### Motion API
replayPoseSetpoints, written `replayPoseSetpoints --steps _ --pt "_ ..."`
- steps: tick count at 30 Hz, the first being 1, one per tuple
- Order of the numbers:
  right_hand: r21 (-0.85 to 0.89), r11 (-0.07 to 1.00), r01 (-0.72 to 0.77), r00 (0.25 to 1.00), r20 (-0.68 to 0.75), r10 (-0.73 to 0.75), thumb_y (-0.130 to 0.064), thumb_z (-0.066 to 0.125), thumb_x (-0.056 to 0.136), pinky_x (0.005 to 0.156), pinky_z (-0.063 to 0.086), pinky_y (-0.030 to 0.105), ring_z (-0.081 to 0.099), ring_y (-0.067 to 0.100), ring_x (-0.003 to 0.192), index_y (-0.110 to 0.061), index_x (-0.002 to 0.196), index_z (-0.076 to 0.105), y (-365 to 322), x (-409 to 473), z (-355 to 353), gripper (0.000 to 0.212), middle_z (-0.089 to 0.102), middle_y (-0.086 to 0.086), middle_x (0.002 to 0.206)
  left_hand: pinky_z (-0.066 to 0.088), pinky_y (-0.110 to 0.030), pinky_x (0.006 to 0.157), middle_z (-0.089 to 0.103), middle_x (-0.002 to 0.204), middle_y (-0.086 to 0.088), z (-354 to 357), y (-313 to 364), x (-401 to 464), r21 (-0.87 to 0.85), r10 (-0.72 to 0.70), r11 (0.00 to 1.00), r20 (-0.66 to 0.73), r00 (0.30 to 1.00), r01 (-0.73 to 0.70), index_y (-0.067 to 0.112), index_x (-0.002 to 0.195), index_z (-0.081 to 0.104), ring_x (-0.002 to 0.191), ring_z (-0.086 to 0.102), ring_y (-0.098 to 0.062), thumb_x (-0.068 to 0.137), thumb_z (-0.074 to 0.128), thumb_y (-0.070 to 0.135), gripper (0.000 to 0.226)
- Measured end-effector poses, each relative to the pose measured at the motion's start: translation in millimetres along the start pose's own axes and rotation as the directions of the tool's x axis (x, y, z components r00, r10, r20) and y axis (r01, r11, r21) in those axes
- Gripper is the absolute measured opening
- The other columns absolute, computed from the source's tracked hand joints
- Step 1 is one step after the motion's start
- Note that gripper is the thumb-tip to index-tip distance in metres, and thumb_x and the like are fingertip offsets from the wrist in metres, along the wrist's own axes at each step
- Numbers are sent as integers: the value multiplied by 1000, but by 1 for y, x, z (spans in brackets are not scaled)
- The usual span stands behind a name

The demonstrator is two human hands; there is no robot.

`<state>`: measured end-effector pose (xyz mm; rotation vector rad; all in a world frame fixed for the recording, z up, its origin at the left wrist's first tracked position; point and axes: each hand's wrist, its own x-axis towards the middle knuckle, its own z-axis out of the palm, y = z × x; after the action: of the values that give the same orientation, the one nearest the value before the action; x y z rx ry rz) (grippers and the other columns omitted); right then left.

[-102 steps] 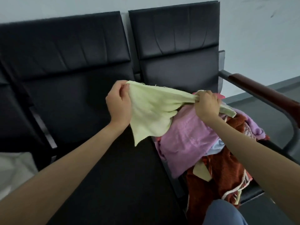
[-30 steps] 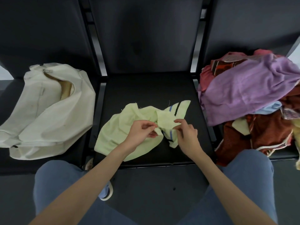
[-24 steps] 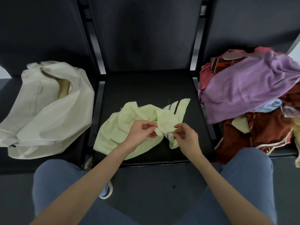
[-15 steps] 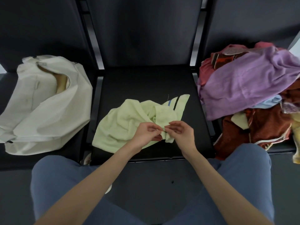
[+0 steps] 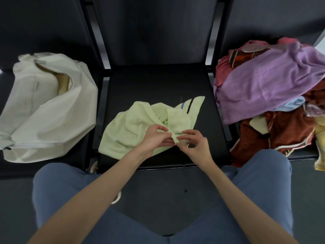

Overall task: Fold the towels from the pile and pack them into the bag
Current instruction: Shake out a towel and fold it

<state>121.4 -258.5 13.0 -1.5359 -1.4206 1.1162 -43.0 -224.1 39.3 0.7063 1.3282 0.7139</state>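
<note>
A pale green towel (image 5: 133, 127) lies crumpled on the middle seat (image 5: 158, 85) of a row of black chairs, its bulk toward the seat's front left; one corner, marked with a black stripe and a blue stripe, points toward the back right of the seat. Both hands meet at the towel's near edge: the left hand (image 5: 154, 138) pinches a fold of the cloth between thumb and curled fingers (image 5: 162, 128), and the right hand (image 5: 195, 145) pinches the same small bunched bit just beside it, its fingers (image 5: 189, 132) curled over the cloth; the two hands are almost touching, with the gathered edge raised slightly off the seat between them.

On the seat to the left rests a cream fabric bag (image 5: 49, 110), lying slumped with its mouth gaping toward the chair back, a tan lining showing inside; it is apart from the green towel, across the gap between seats. On the seat to the right sits the pile of towels (image 5: 270, 106); a large purple towel (image 5: 263, 85) drapes over the top, with pink and patterned red cloth behind it, a light blue piece under its right edge, a rust-brown towel (image 5: 281, 134) with cream trim spilling over the seat's front, and a yellow piece at the far right edge.

The person's knees in blue trousers (image 5: 260, 191) frame the bottom of the view, above a dark grey floor (image 5: 167, 187).
</note>
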Motion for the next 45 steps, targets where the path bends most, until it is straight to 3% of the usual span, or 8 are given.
replayPoseSetpoints --steps 7,10,13,15,20,32,38,45 --pt "19 1000 2 998 -66 0 -9 80 75 67 55 26 66 16 73 -22 83 71 1 2 1 18 70 -1 82 61 -35 71 71 84 -24 0 4 1 -84 -59 994 65 996 64 0 107 49 81 72 -34 91 58 -4 19" --pt "-8 1000 -13 997 -76 12 -6 75 80 64 51 18 62 6 66 -16 82 72 5 5 0 11 70 -3 76 59 -31 64 73 85 -18 -7 12 6 168 -19 986 32 999 14 0 102 53 74 73 -25 93 59 5 12" --pt "-10 1000 -22 998 -64 21 -6 73 80 63 48 16 60 6 65 -10 85 73 8 6 -2 6 70 2 76 50 -19 58 70 82 0 -23 31 34 647 395 725 -112 912 -234 11 98 61 66 65 -9 91 63 17 10" --pt "-16 1000 -12 999 -51 11 -6 73 81 63 48 16 60 7 65 -10 85 72 8 5 -3 7 70 1 76 49 -19 67 66 88 5 -31 47 54 815 553 492 -21 833 -306 14 97 65 74 60 -7 89 65 18 10" --pt "-19 1000 -5 999 -36 4 -6 73 81 59 46 14 57 4 58 -12 84 71 7 4 -4 7 67 -7 71 48 -26 76 65 96 1 -32 63 90 940 258 215 206 944 -264 10 104 69 88 62 -15 77 80 20 31" --pt "-201 974 108 994 7 -109 0 72 74 59 43 10 56 8 57 -13 81 71 1 -1 -37 15 61 -3 80 52 -29 75 66 86 2 -25 59 97 890 397 421 -9 918 -173 18 83 64 82 64 -16 81 69 12 8" --pt "-254 954 156 962 -181 -205 6 68 69 56 40 9 54 13 64 -10 74 67 -22 5 -77 17 59 1 76 53 -31 71 67 80 -2 -70 125 64 873 580 442 -104 808 -204 14 82 66 77 64 -17 76 74 11 11" --pt "-313 941 130 873 -414 -258 4 71 70 60 38 4 55 17 61 -3 79 70 -48 23 -120 11 61 4 72 58 -30 66 67 88 -10 -99 155 9 783 421 612 -205 884 -110 6 88 71 77 65 -19 81 69 2 8"
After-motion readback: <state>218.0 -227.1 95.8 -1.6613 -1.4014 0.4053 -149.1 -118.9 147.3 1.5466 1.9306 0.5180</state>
